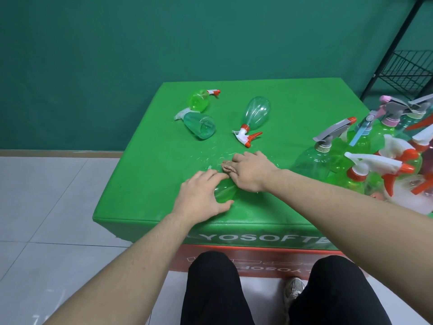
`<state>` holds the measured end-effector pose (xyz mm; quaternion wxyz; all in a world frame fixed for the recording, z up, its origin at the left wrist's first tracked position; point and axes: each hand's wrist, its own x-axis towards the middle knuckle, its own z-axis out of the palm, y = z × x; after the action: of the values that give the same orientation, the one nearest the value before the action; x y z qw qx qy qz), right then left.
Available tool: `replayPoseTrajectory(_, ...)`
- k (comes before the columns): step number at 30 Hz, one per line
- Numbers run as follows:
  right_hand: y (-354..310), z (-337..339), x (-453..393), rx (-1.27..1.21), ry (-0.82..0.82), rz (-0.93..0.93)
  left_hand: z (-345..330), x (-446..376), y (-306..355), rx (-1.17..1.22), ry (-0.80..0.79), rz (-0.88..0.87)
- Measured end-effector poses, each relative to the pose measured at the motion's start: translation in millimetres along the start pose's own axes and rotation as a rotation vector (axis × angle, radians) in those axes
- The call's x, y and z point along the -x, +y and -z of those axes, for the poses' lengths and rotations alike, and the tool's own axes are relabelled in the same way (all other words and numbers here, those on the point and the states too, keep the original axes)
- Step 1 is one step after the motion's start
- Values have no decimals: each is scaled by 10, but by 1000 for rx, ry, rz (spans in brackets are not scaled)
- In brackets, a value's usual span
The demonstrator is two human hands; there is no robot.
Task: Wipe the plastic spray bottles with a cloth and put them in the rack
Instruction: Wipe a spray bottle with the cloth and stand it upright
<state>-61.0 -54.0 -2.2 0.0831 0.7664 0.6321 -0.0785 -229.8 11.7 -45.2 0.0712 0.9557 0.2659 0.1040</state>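
Near the front edge of the green padded block [145, 200], the left hand [201, 198] curls its fingers around a green bottle [226, 192] lying down. Just beyond, the right hand [249, 173] presses what seems a crumpled cloth [227, 167] against it. Three bottles lie farther back; the wire rack [407, 71] stands far right.

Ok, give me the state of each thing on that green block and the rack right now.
Left hand: gripping the green bottle lying on the block.
Right hand: pressing the cloth against that bottle.
Three loose bottles: lying on their sides, far side.
Bottle pile: heaped at the right edge.
Wire rack: visible shelf holds no bottle.
Block top: wet near the hands.
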Motion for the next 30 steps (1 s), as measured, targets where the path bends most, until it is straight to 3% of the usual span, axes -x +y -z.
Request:
replayPoseTrajectory(14,275,-96,134,-509,171,-157,71,-11,-31,43,-83,-20)
replayPoseTrajectory(25,231,-95,94,-1370,354,-622,51,22,-100,135,-33,24)
replayPoseTrajectory(30,244,-169,120,-1406,333,-605,38,12,-133,217,14,80)
